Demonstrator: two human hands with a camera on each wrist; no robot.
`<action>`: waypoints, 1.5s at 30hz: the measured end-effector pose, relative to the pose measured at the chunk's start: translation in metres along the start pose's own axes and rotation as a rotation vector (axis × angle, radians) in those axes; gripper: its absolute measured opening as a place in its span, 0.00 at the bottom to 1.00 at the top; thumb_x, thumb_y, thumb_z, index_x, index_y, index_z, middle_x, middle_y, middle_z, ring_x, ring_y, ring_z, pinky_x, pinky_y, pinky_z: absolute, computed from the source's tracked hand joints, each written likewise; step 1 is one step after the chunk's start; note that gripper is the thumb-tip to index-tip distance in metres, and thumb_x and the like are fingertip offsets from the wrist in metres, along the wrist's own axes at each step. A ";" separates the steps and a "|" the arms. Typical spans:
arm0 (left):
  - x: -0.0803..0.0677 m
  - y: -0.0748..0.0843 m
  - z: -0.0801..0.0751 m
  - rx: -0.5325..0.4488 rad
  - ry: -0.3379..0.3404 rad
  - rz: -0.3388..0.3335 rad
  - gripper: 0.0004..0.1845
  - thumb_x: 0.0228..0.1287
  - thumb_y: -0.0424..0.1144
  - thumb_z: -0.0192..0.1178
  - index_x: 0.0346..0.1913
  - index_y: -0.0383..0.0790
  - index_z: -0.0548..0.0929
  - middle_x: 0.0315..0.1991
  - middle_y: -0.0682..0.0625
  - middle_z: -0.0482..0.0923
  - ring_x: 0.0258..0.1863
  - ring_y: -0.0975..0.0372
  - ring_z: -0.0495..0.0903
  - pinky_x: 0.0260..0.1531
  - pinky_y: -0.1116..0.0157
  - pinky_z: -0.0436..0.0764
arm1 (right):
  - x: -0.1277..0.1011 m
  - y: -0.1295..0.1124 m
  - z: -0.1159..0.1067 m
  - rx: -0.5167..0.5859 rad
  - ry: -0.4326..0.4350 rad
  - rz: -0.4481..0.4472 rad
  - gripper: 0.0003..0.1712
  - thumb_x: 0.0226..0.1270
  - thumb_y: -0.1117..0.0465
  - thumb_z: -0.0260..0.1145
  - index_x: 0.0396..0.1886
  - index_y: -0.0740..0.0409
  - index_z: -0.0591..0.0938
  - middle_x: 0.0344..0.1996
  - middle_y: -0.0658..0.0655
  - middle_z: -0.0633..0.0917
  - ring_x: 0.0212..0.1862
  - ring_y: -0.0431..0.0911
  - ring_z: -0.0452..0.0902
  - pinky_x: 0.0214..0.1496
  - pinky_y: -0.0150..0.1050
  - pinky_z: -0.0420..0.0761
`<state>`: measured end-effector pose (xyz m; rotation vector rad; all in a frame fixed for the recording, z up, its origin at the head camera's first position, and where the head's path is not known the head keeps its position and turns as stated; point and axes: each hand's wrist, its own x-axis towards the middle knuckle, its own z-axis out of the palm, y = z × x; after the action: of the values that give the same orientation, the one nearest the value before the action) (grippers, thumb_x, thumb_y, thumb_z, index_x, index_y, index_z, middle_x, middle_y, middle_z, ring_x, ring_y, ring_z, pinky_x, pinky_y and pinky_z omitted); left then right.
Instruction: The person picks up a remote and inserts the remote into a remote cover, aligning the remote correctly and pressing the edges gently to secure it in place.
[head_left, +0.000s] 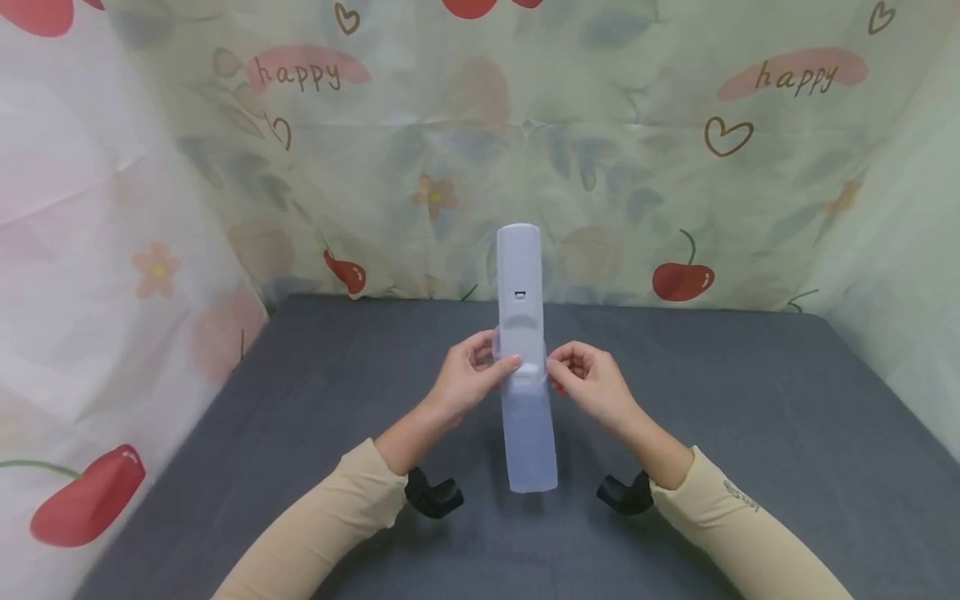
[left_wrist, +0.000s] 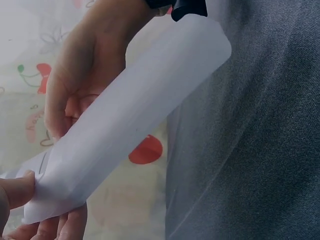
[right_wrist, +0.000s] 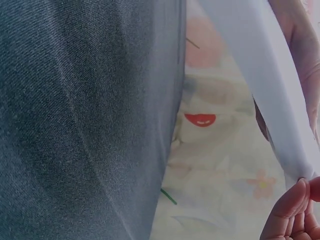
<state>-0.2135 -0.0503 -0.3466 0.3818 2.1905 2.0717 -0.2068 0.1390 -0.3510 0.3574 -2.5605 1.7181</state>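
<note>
- Two hands pinch the remote (head_left: 520, 283) sleeve (head_left: 531, 433) mid-length: my left hand (head_left: 465, 385) and right hand (head_left: 592, 385) on opposite edges.
- Grey table (head_left: 750, 417) lies open all around.
- Long axis runs away from me, remote end farthest, above table centre.

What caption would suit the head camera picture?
Both hands, left hand and right hand, pinch a translucent sleeve on a remote.

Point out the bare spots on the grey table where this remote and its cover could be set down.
Bare grey table lies right of the right hand, toward the cherry-print curtain, and likewise left of the left hand. The middle is crowded: both hands pinch the translucent sleeve around the remote.
</note>
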 end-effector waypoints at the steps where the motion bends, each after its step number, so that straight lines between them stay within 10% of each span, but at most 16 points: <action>1: 0.000 0.000 0.000 0.003 -0.010 -0.003 0.23 0.63 0.33 0.59 0.61 0.35 0.71 0.53 0.36 0.78 0.44 0.56 0.83 0.39 0.63 0.82 | 0.000 0.000 0.000 0.000 0.004 0.000 0.09 0.66 0.65 0.58 0.37 0.69 0.77 0.24 0.59 0.80 0.24 0.38 0.74 0.31 0.30 0.78; 18: 0.001 0.001 0.002 0.067 -0.054 -0.016 0.24 0.62 0.34 0.60 0.61 0.33 0.71 0.54 0.36 0.78 0.48 0.50 0.82 0.44 0.59 0.82 | 0.004 -0.009 -0.012 0.118 -0.143 -0.003 0.22 0.72 0.60 0.52 0.61 0.63 0.64 0.41 0.65 0.77 0.36 0.41 0.81 0.41 0.44 0.83; 27: 0.001 0.000 0.002 0.090 -0.087 -0.069 0.22 0.65 0.39 0.57 0.60 0.36 0.72 0.56 0.39 0.77 0.51 0.52 0.80 0.46 0.60 0.81 | 0.007 -0.007 -0.012 0.074 -0.128 0.006 0.23 0.68 0.57 0.59 0.58 0.63 0.66 0.38 0.63 0.76 0.35 0.43 0.82 0.36 0.45 0.84; 34: 0.002 -0.003 -0.001 0.004 0.010 -0.162 0.18 0.69 0.41 0.53 0.53 0.30 0.77 0.50 0.38 0.78 0.47 0.52 0.82 0.46 0.60 0.82 | 0.007 -0.007 -0.014 0.076 -0.101 0.011 0.22 0.69 0.58 0.57 0.59 0.62 0.67 0.39 0.62 0.76 0.34 0.42 0.81 0.36 0.43 0.84; 45: 0.001 -0.005 -0.001 -0.053 0.109 -0.089 0.11 0.65 0.36 0.57 0.43 0.28 0.80 0.32 0.51 0.78 0.28 0.67 0.79 0.34 0.63 0.84 | 0.009 -0.009 -0.014 0.093 -0.186 0.004 0.25 0.71 0.57 0.55 0.63 0.62 0.64 0.47 0.72 0.77 0.39 0.43 0.80 0.38 0.42 0.83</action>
<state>-0.2157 -0.0512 -0.3512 0.1675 2.1625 2.1448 -0.2146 0.1472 -0.3364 0.5406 -2.6103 1.8948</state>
